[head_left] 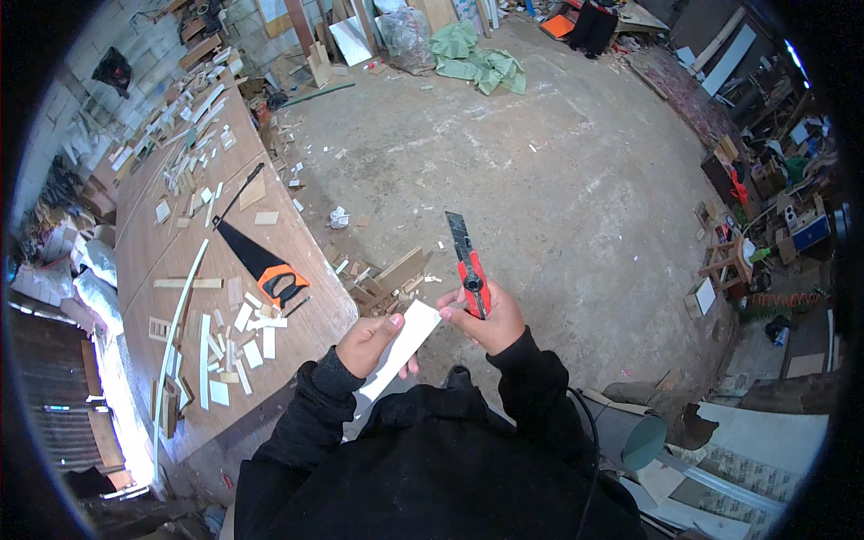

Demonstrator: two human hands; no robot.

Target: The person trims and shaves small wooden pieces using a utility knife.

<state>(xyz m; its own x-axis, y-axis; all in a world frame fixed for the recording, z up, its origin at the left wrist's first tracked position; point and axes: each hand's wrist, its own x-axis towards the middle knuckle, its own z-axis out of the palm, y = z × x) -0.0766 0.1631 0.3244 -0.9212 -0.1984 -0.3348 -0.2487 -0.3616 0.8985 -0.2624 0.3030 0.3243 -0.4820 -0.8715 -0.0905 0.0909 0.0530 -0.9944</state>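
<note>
Concrete floor [585, 202] lies beyond a flat white strip [409, 342] and red-black knife [468, 266].

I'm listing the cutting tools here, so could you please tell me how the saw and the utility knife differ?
Place: the saw lies on the table, while the utility knife is in the right hand.
Colour: the saw's handle is orange and black; the utility knife's is red and black.
Size: the saw is clearly longer than the utility knife.
Both have dark blades.
</note>
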